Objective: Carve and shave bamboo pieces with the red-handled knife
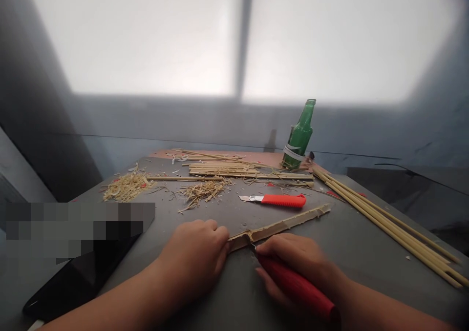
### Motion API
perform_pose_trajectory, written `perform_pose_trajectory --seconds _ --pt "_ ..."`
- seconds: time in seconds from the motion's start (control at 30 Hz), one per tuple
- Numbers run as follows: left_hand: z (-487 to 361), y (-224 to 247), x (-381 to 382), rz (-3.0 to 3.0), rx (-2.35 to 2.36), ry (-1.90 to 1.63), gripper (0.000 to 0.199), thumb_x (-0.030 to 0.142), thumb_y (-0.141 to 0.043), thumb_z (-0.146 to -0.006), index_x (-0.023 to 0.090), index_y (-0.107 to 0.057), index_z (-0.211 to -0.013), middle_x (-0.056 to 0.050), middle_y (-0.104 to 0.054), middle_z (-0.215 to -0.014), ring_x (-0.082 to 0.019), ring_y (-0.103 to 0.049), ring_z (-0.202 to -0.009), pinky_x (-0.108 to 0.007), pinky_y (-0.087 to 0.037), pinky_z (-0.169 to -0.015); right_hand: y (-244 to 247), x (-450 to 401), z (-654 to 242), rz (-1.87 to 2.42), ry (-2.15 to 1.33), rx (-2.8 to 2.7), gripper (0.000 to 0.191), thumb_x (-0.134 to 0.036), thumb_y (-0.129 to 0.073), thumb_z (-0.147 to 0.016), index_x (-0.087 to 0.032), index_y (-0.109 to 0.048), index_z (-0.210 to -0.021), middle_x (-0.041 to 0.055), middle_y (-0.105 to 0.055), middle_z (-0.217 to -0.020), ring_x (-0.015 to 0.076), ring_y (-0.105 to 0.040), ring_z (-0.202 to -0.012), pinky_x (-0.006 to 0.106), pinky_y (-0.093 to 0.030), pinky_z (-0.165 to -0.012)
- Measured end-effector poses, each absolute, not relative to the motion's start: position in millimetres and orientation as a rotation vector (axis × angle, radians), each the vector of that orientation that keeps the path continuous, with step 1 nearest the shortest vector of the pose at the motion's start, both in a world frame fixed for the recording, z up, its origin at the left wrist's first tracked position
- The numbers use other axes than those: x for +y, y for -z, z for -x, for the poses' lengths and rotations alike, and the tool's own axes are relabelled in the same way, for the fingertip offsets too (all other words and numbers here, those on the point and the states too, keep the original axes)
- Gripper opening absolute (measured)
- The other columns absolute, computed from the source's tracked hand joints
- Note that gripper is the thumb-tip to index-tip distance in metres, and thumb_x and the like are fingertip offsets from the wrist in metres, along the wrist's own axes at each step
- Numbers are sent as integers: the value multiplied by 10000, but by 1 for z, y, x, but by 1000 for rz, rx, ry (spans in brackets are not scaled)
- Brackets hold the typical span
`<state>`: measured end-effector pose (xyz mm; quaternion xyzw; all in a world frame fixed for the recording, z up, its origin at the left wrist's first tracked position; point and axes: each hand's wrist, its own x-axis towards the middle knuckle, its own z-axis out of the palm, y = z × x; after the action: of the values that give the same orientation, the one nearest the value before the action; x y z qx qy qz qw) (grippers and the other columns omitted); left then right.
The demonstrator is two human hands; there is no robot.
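Observation:
My left hand (200, 250) is closed around the near end of a split bamboo strip (289, 226), which lies slanted across the table with its hollow side up. In my right hand (304, 258) is a knife-like tool with a thick red handle (298, 287). Its thin metal tip touches the bamboo strip at the joint, just right of my left fingers. Beyond the strip lies a red utility knife (282, 200), blade out and pointing left.
Long bamboo sticks (388, 223) run along the table's right side. Thinner bamboo sticks (223, 169) are stacked at the back, near a green glass bottle (300, 138). Wood shavings (128, 187) pile up at the left. A black object (88, 272) sits by the left edge, partly blurred out.

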<state>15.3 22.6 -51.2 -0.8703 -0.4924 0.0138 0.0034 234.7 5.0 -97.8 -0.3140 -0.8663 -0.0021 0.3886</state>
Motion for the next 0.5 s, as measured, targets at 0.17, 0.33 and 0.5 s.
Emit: perform_pose_trajectory --seconds 0.17,0.33,0.5 --pt "-16 51 23 2732 -1546 -81 325 291 -373 -1005 213 -673 -908 -74 -707 -885 -266 -692 -801 -350 -501 -661 96 6 -233 750 34 -2164 201 -133 -601 -825 -251 -566 -983 -30 -654 -695 142 -634 -555 244 -497 -540" --pt "-19 50 21 2706 -1595 -101 311 271 -376 -998 215 -669 -908 -76 -702 -885 -279 -687 -816 -360 -494 -665 97 6 -232 780 47 -2181 192 -133 -598 -851 -251 -559 -997 -36 -668 -704 143 -642 -572 246 -511 -554" --pt "-21 50 20 2713 -1628 -127 317 269 -368 -1006 218 -670 -925 -73 -696 -890 -286 -684 -831 -372 -491 -680 97 5 -231 800 48 -2178 146 -135 -599 -863 -245 -575 -956 -36 -654 -688 135 -623 -549 248 -508 -552"
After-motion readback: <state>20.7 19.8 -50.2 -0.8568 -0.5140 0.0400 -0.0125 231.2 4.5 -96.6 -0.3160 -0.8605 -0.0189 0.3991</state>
